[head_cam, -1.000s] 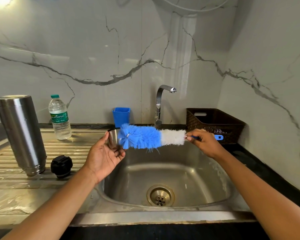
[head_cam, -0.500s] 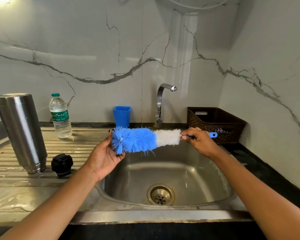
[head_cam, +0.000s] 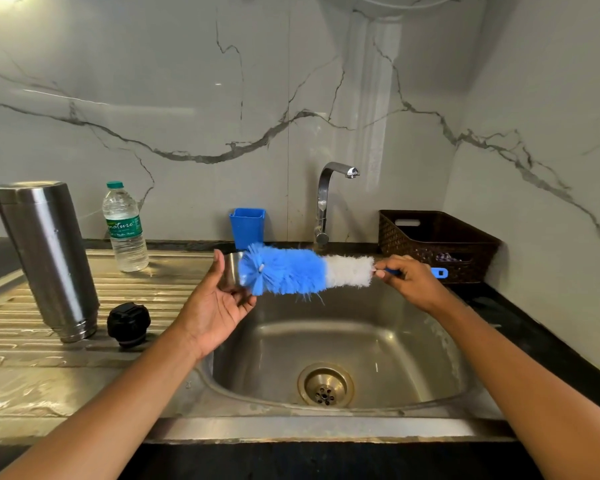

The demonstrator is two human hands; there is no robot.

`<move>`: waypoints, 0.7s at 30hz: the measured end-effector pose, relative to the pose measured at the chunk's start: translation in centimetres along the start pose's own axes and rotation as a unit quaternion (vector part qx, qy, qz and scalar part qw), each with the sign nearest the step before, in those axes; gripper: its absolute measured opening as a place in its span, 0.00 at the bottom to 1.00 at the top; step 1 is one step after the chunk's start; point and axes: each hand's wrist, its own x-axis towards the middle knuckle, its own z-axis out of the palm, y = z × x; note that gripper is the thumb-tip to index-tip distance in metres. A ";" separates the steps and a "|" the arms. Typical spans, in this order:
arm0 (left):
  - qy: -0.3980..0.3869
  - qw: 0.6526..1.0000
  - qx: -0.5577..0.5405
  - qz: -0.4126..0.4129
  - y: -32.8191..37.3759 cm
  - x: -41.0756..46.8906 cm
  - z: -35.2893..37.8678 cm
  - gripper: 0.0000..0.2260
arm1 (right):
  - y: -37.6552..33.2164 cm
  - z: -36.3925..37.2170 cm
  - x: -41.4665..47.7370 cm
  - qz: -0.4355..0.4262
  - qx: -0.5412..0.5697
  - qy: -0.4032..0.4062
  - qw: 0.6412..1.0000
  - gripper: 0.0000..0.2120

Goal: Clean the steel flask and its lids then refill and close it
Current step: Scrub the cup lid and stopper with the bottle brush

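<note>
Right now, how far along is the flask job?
Early. Done: the black lid is off, lying beside the steel flask on the drainboard. In hand: the left hand holds the steel cup lid, the right hand holds the brush with blue bristles at its mouth. Left: flask and black lid, then refilling, since the water bottle is capped, and closing.

A steel lid [head_cam: 231, 271] is being held in the left hand [head_cam: 215, 313]. A brush [head_cam: 291, 273] is being pinched by its handle in the right hand [head_cam: 409, 285], blue end at the lid's mouth. Left of the left hand, the flask [head_cam: 45, 258] and black stopper [head_cam: 128, 323] are standing.
</note>
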 end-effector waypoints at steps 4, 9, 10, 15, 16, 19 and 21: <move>0.021 0.999 0.011 -0.022 -0.3 0.1 0.2 0.23 | 1.2 -0.4 -0.7 0.004 -0.006 0.000 1.000 0.08; 0.027 0.999 -0.032 -0.011 -0.1 0.1 0.3 0.22 | -0.7 0.9 0.4 -0.013 0.008 0.004 1.000 0.08; 0.040 0.999 -0.031 -0.005 0.0 0.1 0.2 0.22 | -0.5 0.6 0.3 0.000 0.005 0.002 1.000 0.08; 0.034 0.999 -0.013 -0.024 -0.3 0.3 0.0 0.27 | 1.8 -1.1 -0.5 0.029 -0.009 0.016 0.999 0.07; 0.030 0.999 -0.002 -0.023 -0.4 0.2 0.1 0.29 | 1.7 -1.1 -0.5 0.025 -0.011 0.016 1.000 0.07; 0.022 0.999 0.032 -0.005 -0.2 0.2 0.1 0.31 | 0.7 -0.7 0.0 0.020 0.000 0.021 1.000 0.08; 0.014 1.000 0.025 0.002 -0.2 0.3 -0.1 0.31 | 0.4 -0.6 0.1 0.017 0.007 0.022 1.000 0.09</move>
